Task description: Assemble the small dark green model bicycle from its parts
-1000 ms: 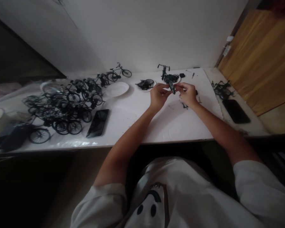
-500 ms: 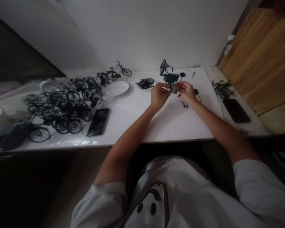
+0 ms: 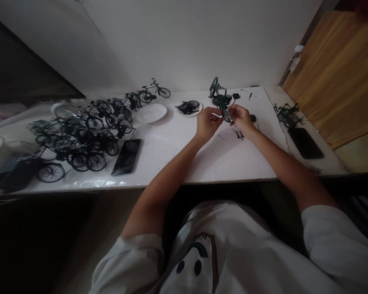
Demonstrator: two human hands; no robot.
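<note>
A dark green model bicycle [image 3: 214,87] is held up over the table's far side, one wheel pointing away from me and its rack-like end toward me. My left hand [image 3: 207,121] pinches it from the left near that end. On the other side, my right hand [image 3: 241,118] has its fingers closed on the same end. Fingers cover part of the frame, so the exact grip is hard to see. Behind the held bicycle, a white plate of dark parts [image 3: 232,102] is partly hidden. Small loose parts [image 3: 238,134] lie below my right hand.
Many model bicycles [image 3: 79,130] crowd the left of the white table [image 3: 159,143]. One bicycle [image 3: 153,90] stands by the wall. A bare plate [image 3: 153,113], a plate of parts [image 3: 188,114], a phone [image 3: 126,157] and a dark slab [image 3: 306,143] lie about.
The held bicycle has shifted slightly right, and its raised wheel has turned a little. Both hands have moved slightly with it and keep their hold.
</note>
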